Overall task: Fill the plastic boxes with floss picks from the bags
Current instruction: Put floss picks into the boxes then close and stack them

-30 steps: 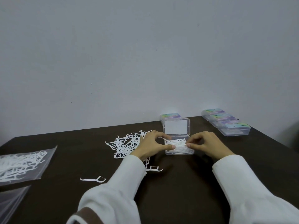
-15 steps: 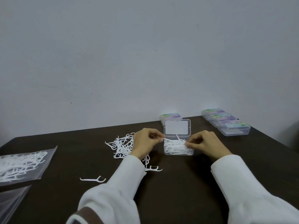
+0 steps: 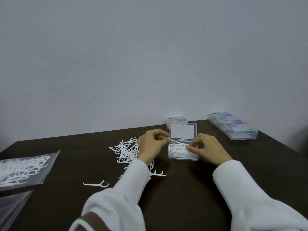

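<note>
While L hand (image 3: 154,144) pinches one floss pick (image 3: 176,142), long axis running left-right, open box (image 3: 183,151) lies just right; R hand (image 3: 208,150) pinches picks inside.

Open clear box (image 3: 183,156) holds white floss picks (image 3: 178,150); loose pile (image 3: 128,150) lies left

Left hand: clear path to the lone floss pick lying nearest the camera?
Probably yes. The lone floss pick lies bare on the table, beside the left sleeve, nothing on it. But the left hand pinches a pick at the open box and would need to release first.
</note>
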